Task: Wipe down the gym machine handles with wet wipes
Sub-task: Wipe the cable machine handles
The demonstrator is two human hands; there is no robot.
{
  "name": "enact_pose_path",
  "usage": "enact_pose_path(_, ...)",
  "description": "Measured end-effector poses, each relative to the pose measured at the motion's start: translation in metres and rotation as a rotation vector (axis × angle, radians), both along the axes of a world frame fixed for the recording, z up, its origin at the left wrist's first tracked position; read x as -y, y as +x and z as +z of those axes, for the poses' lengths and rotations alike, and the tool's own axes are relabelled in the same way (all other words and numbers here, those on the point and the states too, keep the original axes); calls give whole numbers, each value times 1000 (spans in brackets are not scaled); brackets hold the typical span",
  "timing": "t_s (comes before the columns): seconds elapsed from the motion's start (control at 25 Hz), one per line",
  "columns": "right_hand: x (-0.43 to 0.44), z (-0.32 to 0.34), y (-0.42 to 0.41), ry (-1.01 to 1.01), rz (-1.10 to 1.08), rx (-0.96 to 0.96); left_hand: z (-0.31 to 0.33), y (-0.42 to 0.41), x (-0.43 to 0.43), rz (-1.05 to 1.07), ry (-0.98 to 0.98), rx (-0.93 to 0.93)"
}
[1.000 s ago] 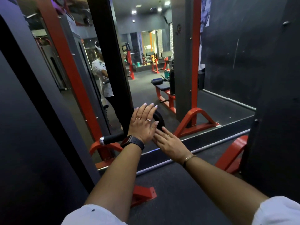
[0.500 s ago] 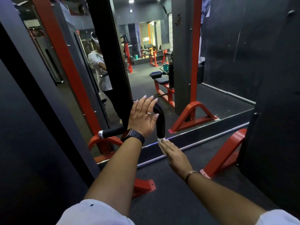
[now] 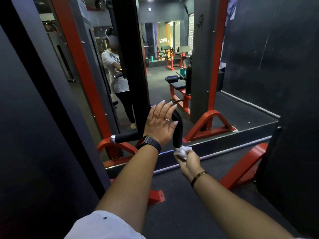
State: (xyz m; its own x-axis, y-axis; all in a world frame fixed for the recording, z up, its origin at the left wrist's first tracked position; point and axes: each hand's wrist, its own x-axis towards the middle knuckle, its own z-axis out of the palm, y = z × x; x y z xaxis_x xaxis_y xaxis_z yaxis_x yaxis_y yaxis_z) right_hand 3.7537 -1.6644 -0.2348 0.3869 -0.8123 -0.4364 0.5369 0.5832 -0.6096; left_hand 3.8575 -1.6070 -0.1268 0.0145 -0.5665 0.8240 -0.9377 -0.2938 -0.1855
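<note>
A black padded machine handle (image 3: 178, 133) bends from a horizontal bar with a silver end cap (image 3: 113, 139) down to a vertical grip. My left hand (image 3: 159, 125) lies flat with straight fingers against the bend of the handle. My right hand (image 3: 188, 162) grips a crumpled white wet wipe (image 3: 183, 150) around the lower tip of the vertical grip. The tip itself is hidden by the wipe.
A black upright post (image 3: 129, 62) rises behind the handle. Red frame feet (image 3: 212, 125) and a red bracket (image 3: 156, 197) stand on the dark rubber floor. A wall mirror ahead reflects a person (image 3: 117, 75) and other benches. A dark panel (image 3: 25, 118) stands at left.
My right hand slid down the vertical grip from beside my left hand to the grip's lower tip, and the white wipe came into sight. My left hand stayed on the bend.
</note>
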Motion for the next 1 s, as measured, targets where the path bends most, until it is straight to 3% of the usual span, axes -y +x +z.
enact_pose_path(0.12,-1,17,6,103,42,204,2,-1,-1,4,25,-12)
enact_pose_path(0.32,0,16,7,102,142,121,1,-2,-4,16,40,-16)
enact_pose_path(0.44,7,8,5,22,55,23,0,-2,-4,23,45,-15)
enact_pose_path(0.6,13,16,7,0,180,90,1,-4,-5,28,70,-33)
enact_pose_path(0.68,10,18,10,-7,180,-49,1,-4,-7,22,75,-34)
enact_pose_path(0.84,3,34,13,-132,-59,-438,1,-4,-9,-5,70,-47)
enact_pose_path(1.0,-7,95,21,-380,-125,-460,5,-2,-12,-23,114,-48)
